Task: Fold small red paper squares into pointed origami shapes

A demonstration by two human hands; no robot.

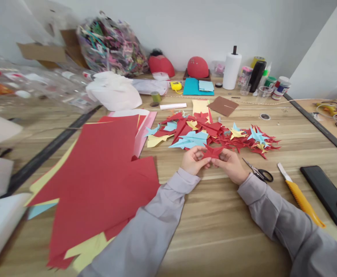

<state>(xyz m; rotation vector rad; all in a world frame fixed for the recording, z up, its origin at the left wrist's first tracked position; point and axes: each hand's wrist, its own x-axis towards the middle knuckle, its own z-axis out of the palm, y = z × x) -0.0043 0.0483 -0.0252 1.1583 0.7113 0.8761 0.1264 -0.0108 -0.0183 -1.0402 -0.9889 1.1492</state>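
Observation:
Between my two hands is a small red folded paper piece (213,152) with pointed ends. My left hand (194,159) pinches its left side, thumb toward me. On the right side, my right hand (232,164) grips it the same way, thumb near the lower middle. Just beyond the hands lies a heap of folded paper shapes (211,129) in red, light blue and yellow. A light blue folded paper plane (190,139) rests at the heap's near edge. Black-handled scissors (259,172) lie to the right of my right hand.
Red paper sheets (99,173) cover the table's left side. A yellow-handled knife (301,196) and a black phone (328,194) lie at right. Farther back are a brown paper square (223,105), a white bottle (232,71) and a yellow tape measure (176,86).

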